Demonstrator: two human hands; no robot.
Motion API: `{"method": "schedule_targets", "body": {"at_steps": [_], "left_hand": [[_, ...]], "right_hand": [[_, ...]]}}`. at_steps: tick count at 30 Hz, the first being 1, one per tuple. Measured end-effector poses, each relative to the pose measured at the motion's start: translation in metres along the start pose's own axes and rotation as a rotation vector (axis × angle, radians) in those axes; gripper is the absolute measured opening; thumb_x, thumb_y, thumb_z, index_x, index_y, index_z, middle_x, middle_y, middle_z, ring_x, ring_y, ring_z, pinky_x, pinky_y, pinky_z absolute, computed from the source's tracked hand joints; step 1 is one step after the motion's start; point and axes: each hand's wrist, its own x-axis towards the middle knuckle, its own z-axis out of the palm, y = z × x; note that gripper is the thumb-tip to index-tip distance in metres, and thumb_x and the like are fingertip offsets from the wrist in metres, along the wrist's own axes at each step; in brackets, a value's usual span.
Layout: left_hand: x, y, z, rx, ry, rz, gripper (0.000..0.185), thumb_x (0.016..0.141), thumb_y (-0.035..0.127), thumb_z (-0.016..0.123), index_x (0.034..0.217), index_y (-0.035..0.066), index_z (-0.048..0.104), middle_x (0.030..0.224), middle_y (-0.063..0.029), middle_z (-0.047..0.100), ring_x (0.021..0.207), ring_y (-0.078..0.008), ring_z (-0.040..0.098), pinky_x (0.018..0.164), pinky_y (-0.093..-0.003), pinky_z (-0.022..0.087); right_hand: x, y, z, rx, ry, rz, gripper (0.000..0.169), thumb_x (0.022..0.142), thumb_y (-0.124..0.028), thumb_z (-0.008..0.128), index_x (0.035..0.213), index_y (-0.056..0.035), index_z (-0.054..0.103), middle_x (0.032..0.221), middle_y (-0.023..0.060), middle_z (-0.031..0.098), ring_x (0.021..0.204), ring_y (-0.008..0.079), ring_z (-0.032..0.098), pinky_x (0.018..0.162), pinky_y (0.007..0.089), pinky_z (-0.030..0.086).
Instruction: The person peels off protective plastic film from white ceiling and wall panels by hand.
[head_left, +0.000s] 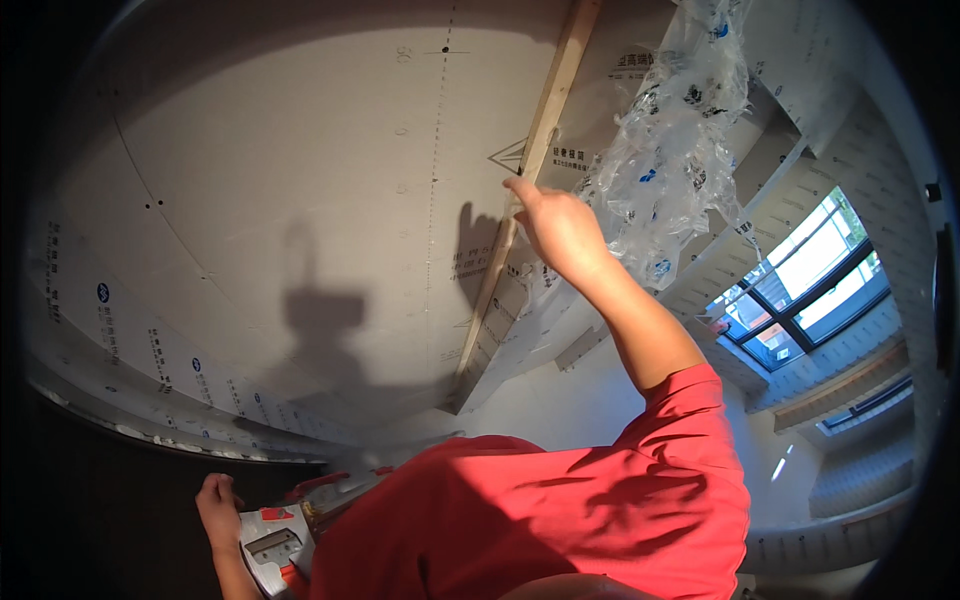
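Note:
My right hand (559, 225) is raised at a narrow wooden batten (559, 90), its index finger extended to the batten's edge beside a small dark spot. Whether anything small lies between thumb and finger cannot be seen. The batten runs along the edge of a large pale board (360, 150), marked with a dotted line, numbers and dark dots. My left hand (219, 499) hangs low at the left with bent fingers, beside a grey-and-red object with a metal plate (274, 547) near my waist; its grip is unclear.
Crumpled clear plastic film (667, 165) hangs just right of the batten, close to my right forearm. Printed protective sheeting (817, 180) covers surfaces around a dark-framed window (802, 292) at the right. Shadows of my head and hand fall on the pale board.

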Motion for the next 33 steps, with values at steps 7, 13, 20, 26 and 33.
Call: {"method": "schedule_targets", "body": {"at_steps": [7,13,20,26,33], "left_hand": [[0.002,0.004,0.000,-0.001,-0.025,-0.008,0.022,0.091,0.014,0.047,0.074,0.001,0.053,0.049,-0.0020,0.045,0.041,-0.0080,0.045,0.041,-0.0247,0.032],[0.000,0.006,-0.002,0.015,-0.020,0.029,0.023,0.091,0.014,0.046,0.074,0.000,0.053,0.050,-0.0029,0.046,0.042,-0.0088,0.046,0.041,-0.0253,0.033],[0.002,0.000,-0.003,0.020,-0.017,0.040,0.023,0.090,0.014,0.046,0.075,-0.001,0.054,0.049,-0.0042,0.046,0.042,-0.0099,0.048,0.043,-0.0260,0.035],[0.003,-0.003,-0.001,0.045,-0.021,0.052,0.024,0.090,0.015,0.046,0.076,-0.001,0.055,0.048,-0.0061,0.049,0.042,-0.0112,0.048,0.044,-0.0267,0.036],[0.004,-0.010,0.000,0.022,0.000,0.056,0.024,0.091,0.016,0.046,0.076,-0.002,0.056,0.048,-0.0066,0.050,0.042,-0.0118,0.049,0.044,-0.0273,0.036]], "right_hand": [[0.070,0.047,-0.128,-0.801,0.698,-0.280,0.006,0.070,-0.009,0.054,0.074,-0.0106,0.058,0.078,0.0044,0.054,0.078,0.0209,0.055,0.069,0.0306,0.042],[0.083,0.061,-0.153,-0.896,0.761,-0.359,0.016,0.085,-0.019,0.051,0.089,-0.0067,0.061,0.100,0.0170,0.057,0.087,0.0377,0.056,0.072,0.0433,0.045],[0.084,0.068,-0.153,-0.921,0.456,-0.267,0.015,0.072,-0.009,0.052,0.083,-0.0106,0.062,0.082,0.0022,0.053,0.089,0.0196,0.053,0.077,0.0322,0.042],[0.067,0.095,-0.144,-0.642,0.471,-0.229,0.014,0.071,-0.007,0.054,0.082,-0.0101,0.062,0.079,0.0069,0.054,0.078,0.0254,0.056,0.069,0.0362,0.046],[0.045,0.094,-0.133,-0.363,0.451,-0.173,0.016,0.071,-0.002,0.053,0.081,-0.0077,0.063,0.075,0.0107,0.054,0.074,0.0308,0.057,0.064,0.0399,0.046]]}}
